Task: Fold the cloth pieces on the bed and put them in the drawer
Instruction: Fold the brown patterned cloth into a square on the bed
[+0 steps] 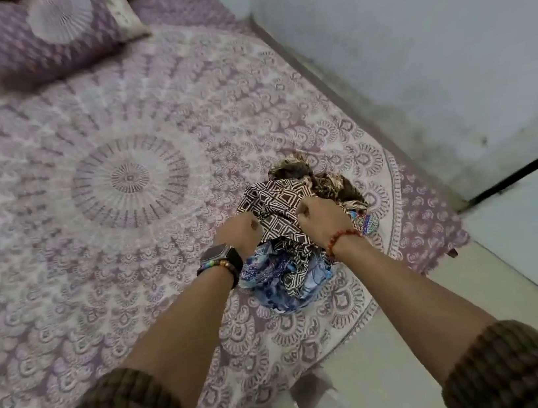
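Note:
A heap of crumpled cloth pieces lies near the bed's right corner. On top is a brown-and-white diamond-patterned cloth. My left hand and my right hand both grip its upper edge with curled fingers. Under it lies a blue patterned cloth. A brown mottled cloth sits behind the pile. A small multicoloured piece shows to the right of my right wrist. No drawer is in view.
The bed carries a purple-and-white mandala sheet, with a matching pillow at the far left. A pale wall runs along the bed's right side. Pale floor lies below the bed's corner.

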